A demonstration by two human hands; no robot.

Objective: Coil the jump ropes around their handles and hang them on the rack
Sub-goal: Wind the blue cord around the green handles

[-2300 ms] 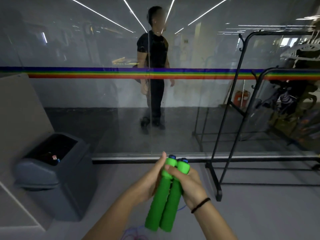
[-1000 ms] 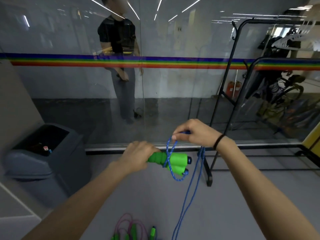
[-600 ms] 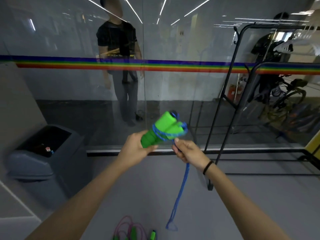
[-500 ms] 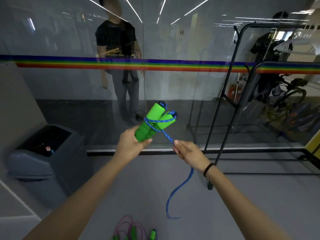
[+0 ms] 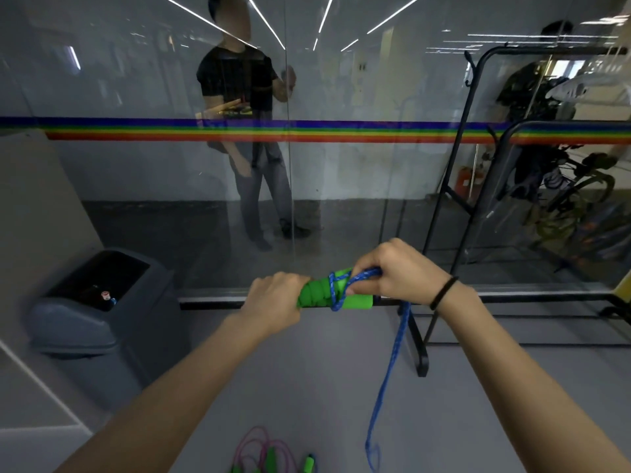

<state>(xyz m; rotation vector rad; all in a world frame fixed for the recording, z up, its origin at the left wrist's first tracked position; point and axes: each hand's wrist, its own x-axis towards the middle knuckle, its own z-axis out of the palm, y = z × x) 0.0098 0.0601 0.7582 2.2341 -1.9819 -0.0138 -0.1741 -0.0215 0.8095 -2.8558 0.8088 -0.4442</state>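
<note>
My left hand (image 5: 275, 302) grips the two green foam handles (image 5: 355, 301) of a jump rope, held side by side and lying level. A couple of turns of the blue rope (image 5: 392, 356) cross the handles. My right hand (image 5: 399, 273) pinches that rope right above the handles, and its doubled tail hangs down to the floor. A black metal rack (image 5: 444, 213) stands to the right, just behind my right hand. More jump ropes (image 5: 269, 455) with green handles and pink cord lie on the floor at the bottom edge.
A grey lidded bin (image 5: 99, 312) stands at the left by a beige wall. A glass wall (image 5: 341, 186) with a rainbow stripe runs across in front, and a person (image 5: 246, 131) stands behind it. Grey floor lies below my arms.
My left hand has lowered the handles from pointing up to lying level. My right hand has come up from below and brought the rope over the handles.
</note>
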